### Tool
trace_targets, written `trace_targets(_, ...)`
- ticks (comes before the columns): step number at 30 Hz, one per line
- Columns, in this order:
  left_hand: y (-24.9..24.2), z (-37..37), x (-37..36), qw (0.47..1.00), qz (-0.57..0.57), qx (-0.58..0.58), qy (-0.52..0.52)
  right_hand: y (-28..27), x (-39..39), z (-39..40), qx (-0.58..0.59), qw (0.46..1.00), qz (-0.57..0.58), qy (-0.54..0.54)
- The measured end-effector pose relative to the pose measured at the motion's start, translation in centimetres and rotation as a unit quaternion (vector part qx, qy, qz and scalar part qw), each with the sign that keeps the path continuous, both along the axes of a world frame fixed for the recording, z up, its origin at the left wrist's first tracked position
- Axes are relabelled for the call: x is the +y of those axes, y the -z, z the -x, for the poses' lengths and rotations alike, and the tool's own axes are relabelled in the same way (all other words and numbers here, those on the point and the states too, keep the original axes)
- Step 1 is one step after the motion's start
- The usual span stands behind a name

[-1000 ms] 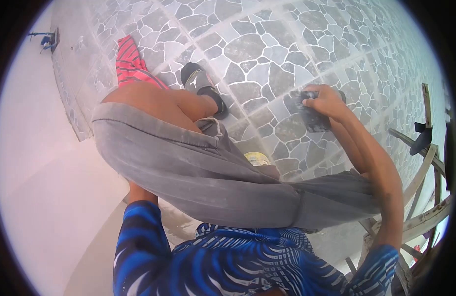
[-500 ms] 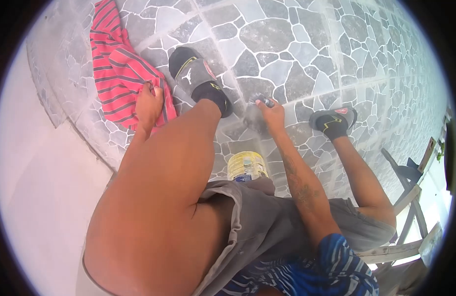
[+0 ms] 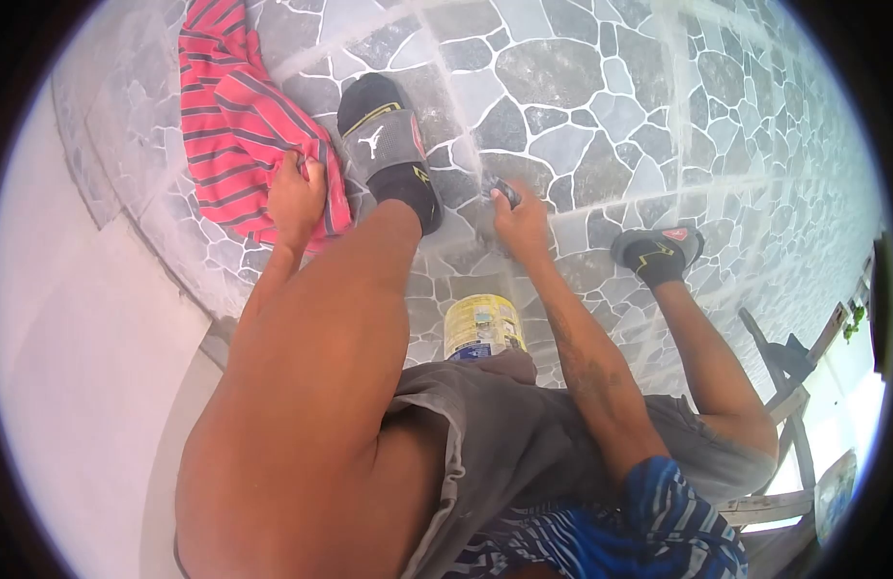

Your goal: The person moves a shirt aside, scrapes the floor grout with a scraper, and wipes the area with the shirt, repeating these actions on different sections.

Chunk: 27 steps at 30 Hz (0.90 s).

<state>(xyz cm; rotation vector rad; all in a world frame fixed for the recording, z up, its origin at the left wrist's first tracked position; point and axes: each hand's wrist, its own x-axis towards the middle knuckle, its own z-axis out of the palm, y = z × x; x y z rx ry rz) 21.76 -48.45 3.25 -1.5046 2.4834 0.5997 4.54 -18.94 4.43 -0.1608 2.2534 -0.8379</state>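
My left hand (image 3: 297, 200) is closed on a red cloth with dark stripes (image 3: 236, 125), which lies bunched on the floor left of my foot. Between my feet, my right hand (image 3: 522, 226) grips a small dark tool (image 3: 505, 192) low over the stone-patterned tile floor (image 3: 553, 82). The tool's tip points at the pale joint between tiles; its exact kind I cannot tell. Around that spot the floor is darker and smudged.
A yellow-labelled bucket (image 3: 483, 326) stands between my legs. My feet, in dark socks and sandals (image 3: 387, 145), are planted on either side. A pale wall (image 3: 70, 386) runs along the left. Wooden beams (image 3: 789, 405) stand at the right.
My right hand has shifted a little to the left with the tool, along the floor joint. My left hand stays on the cloth. The view has tilted slightly.
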Motion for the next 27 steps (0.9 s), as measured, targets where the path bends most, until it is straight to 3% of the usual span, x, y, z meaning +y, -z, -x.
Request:
trace_targets(3,0.7,-0.5,0.0,0.999,0.033,0.028,0.014,0.1,1.0,-0.9,-0.029,0.999,0.011,0.038)
trace_targets(6,0.8,-0.8,-0.1,0.999,0.012,0.043,0.009,0.5,-2.9,0.5,0.048,0.998,0.013,0.024)
trace_targets(9,0.9,-0.8,-0.2,0.998,0.031,0.05,0.015,0.0,-4.5,1.0,0.047,0.998,0.05,0.014)
trace_targets(14,1.1,-1.1,-0.2,0.999,0.025,0.034,0.01,0.0,-2.2,-1.2,0.039,0.997,0.035,0.056)
trace_targets(18,1.5,-1.9,0.1,0.998,0.025,0.047,0.017,1.1,-4.9,0.7,0.087,0.996,0.012,-0.002)
trace_targets(24,1.8,-1.6,-0.3,0.996,0.053,0.07,0.025,0.8,-3.2,-1.1,0.09,0.996,0.023,0.006)
trace_targets(27,1.9,-1.7,0.0,0.996,0.051,0.065,0.024,-0.5,-7.9,2.3,0.078,0.997,0.011,0.008)
